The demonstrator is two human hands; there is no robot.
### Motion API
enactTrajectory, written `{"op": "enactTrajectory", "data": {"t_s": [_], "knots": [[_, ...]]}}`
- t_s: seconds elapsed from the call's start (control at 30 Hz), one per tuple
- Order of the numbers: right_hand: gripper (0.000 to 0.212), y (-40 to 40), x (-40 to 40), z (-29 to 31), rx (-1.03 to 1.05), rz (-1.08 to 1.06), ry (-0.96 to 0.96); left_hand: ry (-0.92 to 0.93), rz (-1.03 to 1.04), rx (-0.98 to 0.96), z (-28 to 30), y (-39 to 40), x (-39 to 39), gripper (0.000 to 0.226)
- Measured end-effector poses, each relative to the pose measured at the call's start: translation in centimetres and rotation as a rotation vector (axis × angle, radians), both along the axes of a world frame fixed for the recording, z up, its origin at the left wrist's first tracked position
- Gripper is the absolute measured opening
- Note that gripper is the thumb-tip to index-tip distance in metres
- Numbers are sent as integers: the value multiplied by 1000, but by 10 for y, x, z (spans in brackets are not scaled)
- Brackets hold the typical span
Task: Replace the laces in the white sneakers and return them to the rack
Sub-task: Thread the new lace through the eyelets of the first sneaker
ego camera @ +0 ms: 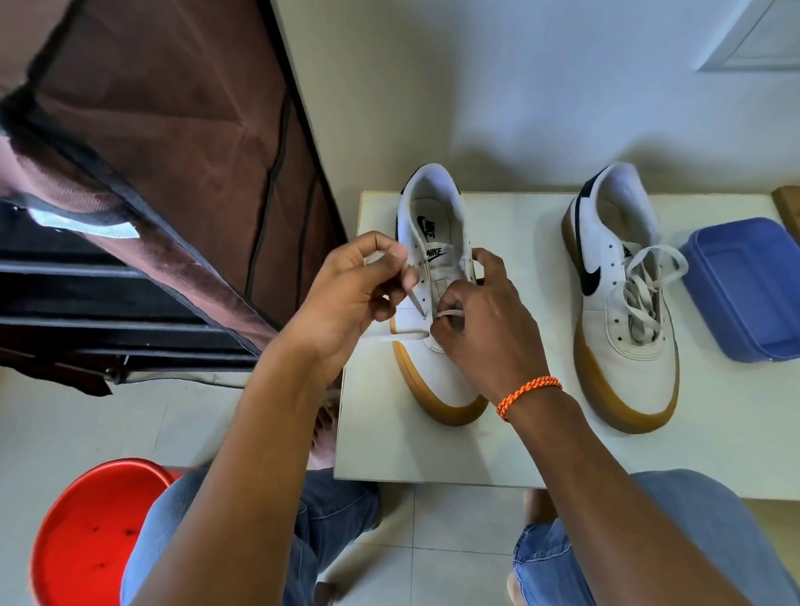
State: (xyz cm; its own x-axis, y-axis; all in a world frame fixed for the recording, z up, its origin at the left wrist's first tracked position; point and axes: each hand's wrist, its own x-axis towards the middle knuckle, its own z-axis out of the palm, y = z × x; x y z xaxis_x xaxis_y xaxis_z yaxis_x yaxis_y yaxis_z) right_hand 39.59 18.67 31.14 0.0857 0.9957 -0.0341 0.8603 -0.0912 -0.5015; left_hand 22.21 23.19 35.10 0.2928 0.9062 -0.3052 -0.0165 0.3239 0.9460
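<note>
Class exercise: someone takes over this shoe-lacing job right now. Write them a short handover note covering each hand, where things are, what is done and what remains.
Left hand: pinches one end of the lace.
Right hand: grip on the lace at the eyelets of the left sneaker, which stands on the white table.
Right sneaker: beside it on the table, lace threaded but loose.
Left to do: finish lacing the left sneaker, tidy the other, return both to the rack.

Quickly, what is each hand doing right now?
Left hand: pinches the white lace of the near sneaker.
Right hand: grips the same lace at the eyelets.
</note>
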Motion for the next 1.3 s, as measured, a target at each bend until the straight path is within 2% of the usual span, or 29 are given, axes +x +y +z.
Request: {"op": "enactTrajectory", "data": {"t_s": [0.03,0.07,0.13,0.2,0.23,0.33,0.4,0.5,0.67,0.77,0.83,0.9,0.97,1.03,1.13,1.3], "knots": [[17,0,1,0,-1,3,4,50,22,-13,-2,1,0,16],[16,0,1,0,-3,5,9,175,23,10,-6,2,0,12],[15,2,2,0,-8,13,24,525,-83,123,-14,0,1,5],[17,3,4,0,-22,23,42,788,-239,175,-23,-5,2,14],[17,3,5,0,-30,29,47,832,-268,171,-25,-6,4,17],[14,3,8,2,-47,38,46,838,-251,227,-28,-6,5,15],[11,3,8,2,-51,28,44,763,-200,251,-28,-3,4,17],[8,2,6,2,-39,-12,80,490,-144,206,-21,-3,2,34],[17,3,6,2,-15,-90,117,3,11,127,0,2,-2,21],[25,2,4,2,21,-98,102,-111,114,70,3,2,-4,20],[30,1,1,1,49,-106,74,9,150,51,0,4,-4,11],[34,0,-1,1,73,-108,50,288,105,128,-6,5,-5,7],[37,-1,-2,0,90,-106,31,589,-35,230,-13,1,-3,10],[43,0,-3,-1,101,-105,6,763,-183,243,-19,-4,2,13],[57,0,-3,-2,87,-111,-29,808,-232,252,-22,-6,7,8],[65,2,-2,-4,73,-105,-17,873,-206,293,-27,-1,8,11]]}}
